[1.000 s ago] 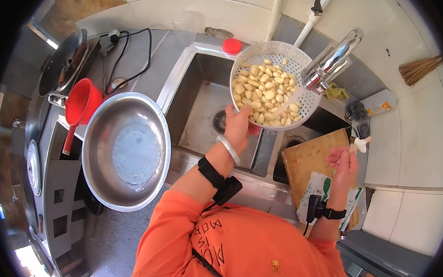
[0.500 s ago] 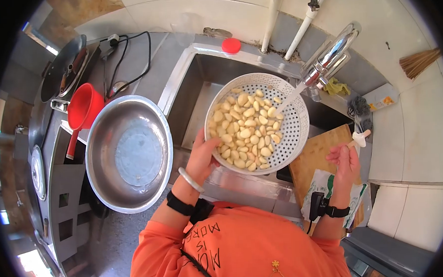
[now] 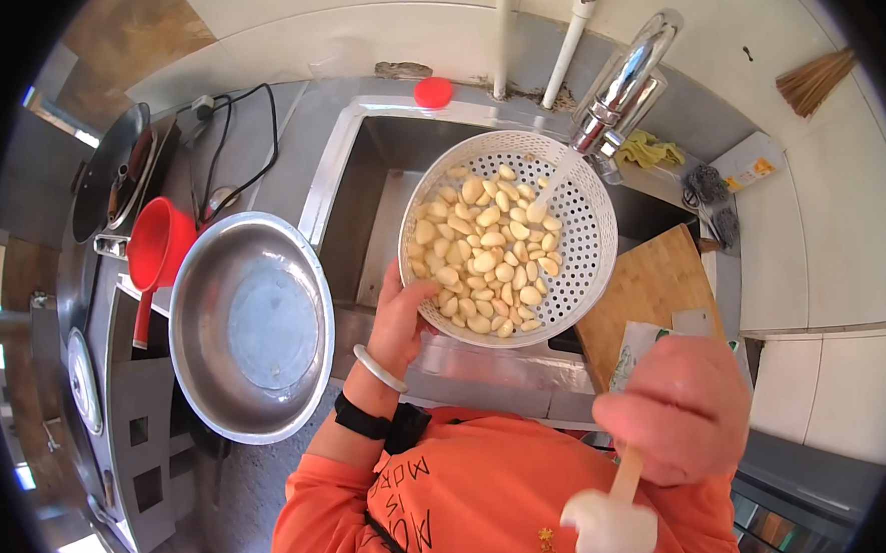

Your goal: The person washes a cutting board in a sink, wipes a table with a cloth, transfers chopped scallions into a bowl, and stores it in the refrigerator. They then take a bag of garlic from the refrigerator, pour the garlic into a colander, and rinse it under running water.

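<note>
My left hand (image 3: 397, 319) grips the near left side of a white perforated colander (image 3: 591, 269), held over the sink. Peeled garlic cloves (image 3: 476, 245) lie heaped in its left half. Water runs from the chrome faucet (image 3: 610, 113) onto the cloves. My right hand (image 3: 680, 409) is raised close to the camera, closed around a flat wooden stick (image 3: 626, 475). At the stick's end is a white lump (image 3: 609, 528), which looks like a partly eaten ice cream bar.
A metal basin (image 3: 202, 359) stands left of the sink (image 3: 355, 221), beside a red dipper (image 3: 156, 241). A cutting board (image 3: 654, 285) lies at the right. A red lid (image 3: 433, 93) sits behind the sink. Scouring pads (image 3: 707, 185) and a yellow-green cloth (image 3: 649, 150) lie by the faucet.
My right hand has come from beside the cutting board up toward the camera, bringing the stick with the white lump. My left hand still holds the colander. The view has shifted slightly.
</note>
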`<state>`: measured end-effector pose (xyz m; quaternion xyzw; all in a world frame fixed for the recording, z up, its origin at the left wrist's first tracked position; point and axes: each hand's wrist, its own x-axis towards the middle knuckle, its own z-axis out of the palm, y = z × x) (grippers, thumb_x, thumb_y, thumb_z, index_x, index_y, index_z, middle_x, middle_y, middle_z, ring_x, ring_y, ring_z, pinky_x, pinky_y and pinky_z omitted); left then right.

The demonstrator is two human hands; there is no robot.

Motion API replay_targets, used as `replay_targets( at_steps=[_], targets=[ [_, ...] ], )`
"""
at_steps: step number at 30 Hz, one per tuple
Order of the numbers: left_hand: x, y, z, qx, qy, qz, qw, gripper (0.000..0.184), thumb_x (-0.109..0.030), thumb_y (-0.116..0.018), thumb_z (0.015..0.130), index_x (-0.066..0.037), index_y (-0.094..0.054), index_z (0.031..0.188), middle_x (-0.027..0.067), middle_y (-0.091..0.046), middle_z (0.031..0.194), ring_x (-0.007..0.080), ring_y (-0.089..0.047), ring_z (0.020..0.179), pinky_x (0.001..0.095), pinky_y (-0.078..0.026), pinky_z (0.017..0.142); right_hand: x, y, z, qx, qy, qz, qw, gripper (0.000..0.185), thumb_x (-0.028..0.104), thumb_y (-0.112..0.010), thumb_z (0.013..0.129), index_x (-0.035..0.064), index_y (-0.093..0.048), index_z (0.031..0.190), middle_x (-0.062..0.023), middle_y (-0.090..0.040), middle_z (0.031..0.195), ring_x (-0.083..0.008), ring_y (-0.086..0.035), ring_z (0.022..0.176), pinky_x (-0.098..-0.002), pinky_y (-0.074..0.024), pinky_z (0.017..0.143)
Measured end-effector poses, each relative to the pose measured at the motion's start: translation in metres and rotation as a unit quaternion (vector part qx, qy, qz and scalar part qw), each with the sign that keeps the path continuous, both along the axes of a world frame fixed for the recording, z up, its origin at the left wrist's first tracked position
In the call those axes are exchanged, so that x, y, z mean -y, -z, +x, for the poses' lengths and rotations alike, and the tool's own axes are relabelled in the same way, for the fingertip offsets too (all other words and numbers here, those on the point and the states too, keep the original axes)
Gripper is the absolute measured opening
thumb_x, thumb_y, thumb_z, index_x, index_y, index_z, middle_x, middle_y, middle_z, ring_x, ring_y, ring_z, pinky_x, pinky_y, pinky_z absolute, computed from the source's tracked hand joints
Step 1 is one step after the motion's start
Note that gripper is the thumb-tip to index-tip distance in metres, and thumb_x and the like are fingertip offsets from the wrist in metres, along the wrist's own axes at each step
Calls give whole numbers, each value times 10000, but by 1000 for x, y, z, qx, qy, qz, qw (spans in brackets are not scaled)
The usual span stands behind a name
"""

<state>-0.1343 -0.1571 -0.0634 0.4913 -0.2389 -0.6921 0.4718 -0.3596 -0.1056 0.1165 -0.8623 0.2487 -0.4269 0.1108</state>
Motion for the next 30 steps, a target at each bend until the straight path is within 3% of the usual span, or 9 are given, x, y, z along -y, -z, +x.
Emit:
replay_targets(
  at_steps=[4,14,17,20,21,23,24,27,30],
  targets=[
    [5,0,-1,4,4,-21,1000,537,-51,-494,745,-77,-345,1260,94,-568,934,141,-563,597,226,-378,355,-1,-6,7,-8,27,-69,997,219,146,-646,531,59,-614,730,-8,-447,581,-136,-438,421,-235,-278,343],
    [17,1,-43,-11,98,-11,995,508,-90,-518,740,-50,-363,1222,105,-565,885,140,-556,607,219,-387,368,-10,-29,11,-17,35,-12,999,202,149,-595,525,88,-612,718,-5,-451,583,-128,-422,417,-243,-267,349],
    [27,-7,-56,-21,108,21,994,493,-100,-502,740,-26,-365,1208,111,-562,876,146,-549,585,234,-382,374,5,-34,-4,-27,-149,-93,984,183,25,-611,650,-13,-614,829,-66,-476,637,-145,-470,489,-218,-338,360],
    [34,-3,-62,-1,120,16,993,515,-93,-506,729,-16,-359,1216,113,-563,859,144,-543,566,228,-373,368,-13,-35,30,57,-81,-94,991,250,77,-613,614,14,-629,856,-54,-453,628,-134,-432,454,-222,-320,337],
    [35,-4,-63,-4,125,17,992,515,-93,-506,729,-16,-359,1216,113,-563,859,144,-543,566,228,-373,368,-27,-29,63,279,39,-25,959,265,78,-613,601,9,-627,857,-52,-455,628,-138,-437,457,-225,-324,339],
    [34,-9,-64,1,135,-6,991,543,-92,-509,726,-10,-344,1236,114,-564,838,141,-534,545,223,-363,360,-22,-28,48,480,159,42,861,280,79,-613,587,3,-625,857,-51,-457,628,-141,-442,460,-227,-328,340],
    [34,-10,-64,-1,137,-6,991,543,-92,-509,726,-10,-344,1236,114,-564,838,141,-534,545,223,-363,360,4,-36,-8,99,-15,149,984,259,76,-603,573,6,-626,821,-56,-481,619,-148,-441,432,-253,-335,356],
    [31,-11,-58,-2,143,-36,989,572,-89,-514,721,0,-326,1254,117,-563,825,137,-522,519,223,-357,351,38,3,-46,-50,175,282,942,130,90,-560,734,60,-648,825,-108,-585,707,-237,-554,612,-311,-441,563],
    [28,-9,-51,37,161,-34,986,594,-74,-514,713,11,-314,1266,118,-556,816,135,-518,514,231,-355,346,90,87,-84,-316,342,126,876,146,72,-514,746,61,-602,862,-111,-568,744,-300,-576,691,-363,-463,606]
  ],
)
